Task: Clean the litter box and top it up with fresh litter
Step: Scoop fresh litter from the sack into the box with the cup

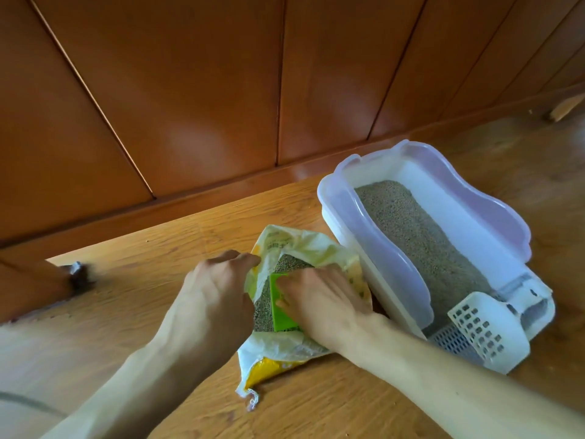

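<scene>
A white and yellow litter bag (294,245) lies open on the wooden floor, with grey-green litter (264,307) showing inside. My left hand (215,293) grips the bag's left edge and holds the mouth apart. My right hand (323,304) is closed on a green scoop (281,308) pushed into the litter in the bag. To the right stands the white litter box (383,267) with a pale lilac rim; grey litter (421,242) covers its floor. A white slotted scoop (484,327) rests on the box's near corner.
Reddish wooden wall panels (196,90) and a skirting board run close behind the bag and box. A dark furniture foot (77,275) stands on the floor at the left. A wooden piece (563,109) shows at the far right.
</scene>
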The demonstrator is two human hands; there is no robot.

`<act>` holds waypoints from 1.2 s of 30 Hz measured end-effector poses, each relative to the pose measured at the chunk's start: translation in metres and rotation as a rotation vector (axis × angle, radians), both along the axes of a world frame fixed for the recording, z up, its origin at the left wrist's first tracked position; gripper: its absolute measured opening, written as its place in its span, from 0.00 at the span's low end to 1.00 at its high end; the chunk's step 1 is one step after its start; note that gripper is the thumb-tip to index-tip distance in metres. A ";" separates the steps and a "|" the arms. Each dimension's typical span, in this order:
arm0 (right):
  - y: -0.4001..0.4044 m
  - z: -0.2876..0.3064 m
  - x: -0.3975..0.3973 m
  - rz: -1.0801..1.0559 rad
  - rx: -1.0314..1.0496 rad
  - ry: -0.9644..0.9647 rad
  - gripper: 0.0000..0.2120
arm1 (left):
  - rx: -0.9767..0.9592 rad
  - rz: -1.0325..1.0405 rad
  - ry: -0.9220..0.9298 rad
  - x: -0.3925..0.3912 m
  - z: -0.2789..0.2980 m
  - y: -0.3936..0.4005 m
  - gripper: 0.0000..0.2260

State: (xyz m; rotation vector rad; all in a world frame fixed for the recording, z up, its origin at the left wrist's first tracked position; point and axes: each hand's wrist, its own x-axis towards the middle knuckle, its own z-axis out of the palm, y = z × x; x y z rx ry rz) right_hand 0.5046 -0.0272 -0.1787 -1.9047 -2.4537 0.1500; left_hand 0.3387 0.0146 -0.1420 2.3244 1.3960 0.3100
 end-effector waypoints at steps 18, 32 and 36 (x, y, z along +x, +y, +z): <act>0.021 -0.017 -0.010 0.338 -0.252 0.024 0.08 | -0.013 -0.012 -0.067 -0.008 -0.005 0.000 0.25; -0.018 -0.022 0.038 -0.169 -0.231 0.610 0.08 | -0.041 -0.038 -0.142 -0.008 0.001 -0.001 0.22; -0.027 -0.015 0.044 -0.279 -0.108 0.733 0.08 | -0.032 -0.044 -0.143 -0.006 0.000 0.000 0.21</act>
